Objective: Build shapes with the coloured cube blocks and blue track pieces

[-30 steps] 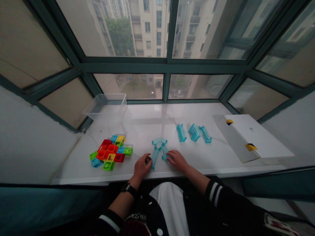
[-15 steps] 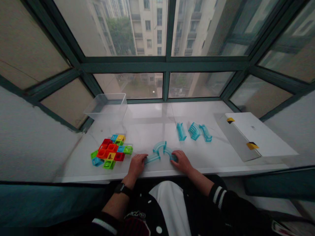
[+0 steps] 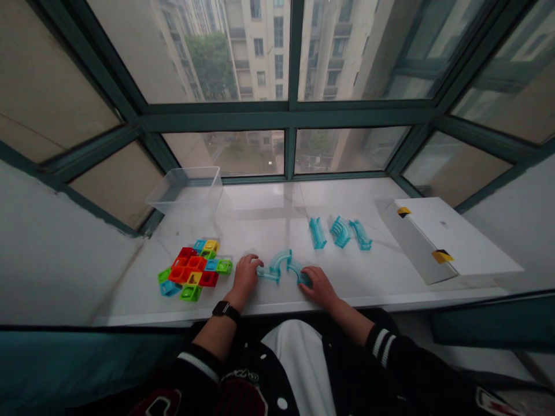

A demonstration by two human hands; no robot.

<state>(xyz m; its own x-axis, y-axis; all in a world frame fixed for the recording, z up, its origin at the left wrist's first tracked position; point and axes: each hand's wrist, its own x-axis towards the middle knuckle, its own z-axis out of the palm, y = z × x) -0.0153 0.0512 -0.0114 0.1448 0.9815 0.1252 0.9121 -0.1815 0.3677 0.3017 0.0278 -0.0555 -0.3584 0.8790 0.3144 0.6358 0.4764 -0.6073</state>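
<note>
Basically, the left hand (image 3: 245, 276) rests its fingertips against a straight blue plastic track piece (image 3: 267, 275), and the right hand (image 3: 318, 287) curls over a curved track piece (image 3: 296, 270), both on the marble windowsill (image 3: 260, 225). Whether either hand grips can't be told. Colourful square blocks (image 3: 195, 271) lie just left.

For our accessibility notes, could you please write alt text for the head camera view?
A person's left hand and right hand touch an arch of translucent blue track pieces on a white stone windowsill. Colourful square tiles lie to the left, three more track pieces beyond, and a clear plastic box by the window.
</note>
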